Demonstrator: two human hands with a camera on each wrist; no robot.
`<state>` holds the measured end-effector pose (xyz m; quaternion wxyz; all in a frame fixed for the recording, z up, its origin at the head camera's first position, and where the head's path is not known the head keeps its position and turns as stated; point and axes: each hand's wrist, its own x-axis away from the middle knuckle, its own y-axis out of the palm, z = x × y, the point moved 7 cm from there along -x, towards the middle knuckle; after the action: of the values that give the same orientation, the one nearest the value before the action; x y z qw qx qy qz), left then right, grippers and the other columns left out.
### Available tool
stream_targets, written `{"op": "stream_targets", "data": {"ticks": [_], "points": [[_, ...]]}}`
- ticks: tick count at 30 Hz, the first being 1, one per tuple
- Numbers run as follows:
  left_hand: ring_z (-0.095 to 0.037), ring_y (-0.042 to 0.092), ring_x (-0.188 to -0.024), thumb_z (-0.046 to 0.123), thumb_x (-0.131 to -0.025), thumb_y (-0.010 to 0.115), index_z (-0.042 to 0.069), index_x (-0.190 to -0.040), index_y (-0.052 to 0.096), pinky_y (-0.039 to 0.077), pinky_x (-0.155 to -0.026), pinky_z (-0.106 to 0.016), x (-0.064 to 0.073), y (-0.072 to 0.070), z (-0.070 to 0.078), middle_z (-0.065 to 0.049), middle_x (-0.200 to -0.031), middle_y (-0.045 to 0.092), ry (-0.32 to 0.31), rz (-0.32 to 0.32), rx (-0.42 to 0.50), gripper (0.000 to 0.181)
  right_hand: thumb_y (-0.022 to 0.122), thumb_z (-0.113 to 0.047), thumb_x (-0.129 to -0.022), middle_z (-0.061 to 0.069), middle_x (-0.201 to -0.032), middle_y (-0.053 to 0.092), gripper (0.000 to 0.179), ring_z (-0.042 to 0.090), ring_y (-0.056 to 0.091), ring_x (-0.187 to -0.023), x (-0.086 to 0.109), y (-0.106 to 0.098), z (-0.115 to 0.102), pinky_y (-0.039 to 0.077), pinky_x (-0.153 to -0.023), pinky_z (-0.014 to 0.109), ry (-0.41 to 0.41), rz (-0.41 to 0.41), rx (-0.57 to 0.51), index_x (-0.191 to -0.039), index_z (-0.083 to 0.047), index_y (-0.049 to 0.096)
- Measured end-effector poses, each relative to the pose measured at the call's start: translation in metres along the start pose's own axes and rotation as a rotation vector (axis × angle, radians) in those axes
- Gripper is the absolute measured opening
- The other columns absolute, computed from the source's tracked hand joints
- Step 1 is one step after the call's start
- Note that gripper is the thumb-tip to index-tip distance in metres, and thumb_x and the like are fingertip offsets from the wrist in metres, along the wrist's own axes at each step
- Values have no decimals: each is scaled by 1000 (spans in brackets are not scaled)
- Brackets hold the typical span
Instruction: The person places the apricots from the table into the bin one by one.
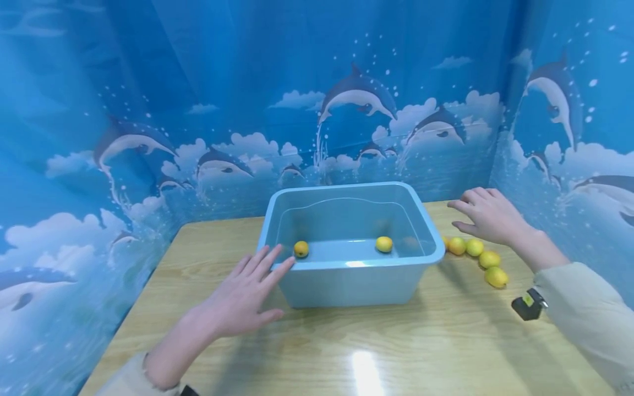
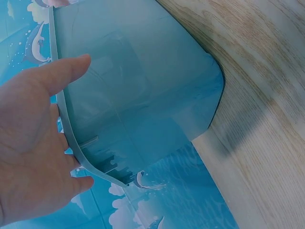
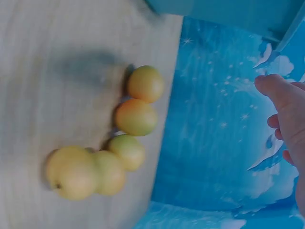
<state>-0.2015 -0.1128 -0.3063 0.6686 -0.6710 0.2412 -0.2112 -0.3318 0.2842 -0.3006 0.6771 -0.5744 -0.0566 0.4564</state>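
A light blue plastic bin (image 1: 346,286) stands on the table with two small fruits inside: an orange-yellow one (image 1: 301,249) at the left and a yellow one (image 1: 383,244) at the right. My left hand (image 1: 242,294) is at the bin's front left corner, fingers spread and holding nothing; whether its fingertips touch the rim (image 2: 71,138) I cannot tell. To the right of the bin my right hand (image 1: 490,214) hovers with loosely bent fingers, nothing in them. Below it, several yellow to orange fruits (image 1: 490,259) lie in a curved row, the nearest a lemon-shaped one (image 1: 496,278).
A wooden table (image 1: 317,341) carries the bin and the fruits. Blue curtains (image 1: 247,82) printed with dolphins hang behind and at both sides. A small black device (image 1: 528,305) is attached at the right sleeve.
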Motion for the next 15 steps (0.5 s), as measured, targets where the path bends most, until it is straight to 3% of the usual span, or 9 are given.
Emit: {"op": "stream_targets", "data": {"ticks": [2,4,7,9,13,14,15], "points": [[-38,12,-138,47,-84,63,17,-150,14,19,-106,-58,0,0,0,-15,-154,8,1,4,-2,88,49,-55,-89,9,-84,58,52,32,54,-79,7,7,1,45,-63,47,4,-1,-9,-104,-8,65],[-38,12,-138,47,-84,63,17,-150,14,19,-106,-58,1,0,-1,-15,-154,8,3,7,-3,88,44,-57,-91,9,-85,57,56,33,54,-81,14,15,2,45,-66,49,13,-22,-16,-104,-7,65],[-39,12,-138,47,-84,63,17,-150,13,19,-106,-58,1,0,-1,-15,-154,8,3,7,-3,88,54,-57,-86,9,-84,56,55,33,54,-79,22,26,1,44,-65,49,32,-47,-13,-104,-6,64],[-38,12,-138,47,-84,63,18,-150,13,19,-106,-59,1,0,-1,-15,-154,8,3,6,-3,88,73,-42,-77,9,-84,55,47,32,53,-79,28,33,0,44,-65,49,52,-74,-8,-104,-5,64],[-38,12,-138,46,-84,63,18,-151,13,18,-106,-59,1,0,0,-15,-154,7,3,1,4,88,74,-40,-75,10,-86,55,49,32,52,-82,38,47,-2,43,-67,48,87,-133,-3,-106,-3,62],[-38,12,-138,46,-84,64,18,-151,12,18,-106,-59,1,0,0,-14,-154,7,3,1,5,88,79,-29,-70,11,-87,55,49,32,52,-83,40,50,-2,43,-68,49,95,-150,-1,-107,-3,62],[-38,11,-138,46,-84,64,18,-151,13,18,-106,-59,1,0,0,-15,-154,7,3,1,7,88,79,-29,-70,11,-87,55,50,33,51,-84,42,54,-2,43,-69,49,101,-164,2,-108,-2,62]]}}
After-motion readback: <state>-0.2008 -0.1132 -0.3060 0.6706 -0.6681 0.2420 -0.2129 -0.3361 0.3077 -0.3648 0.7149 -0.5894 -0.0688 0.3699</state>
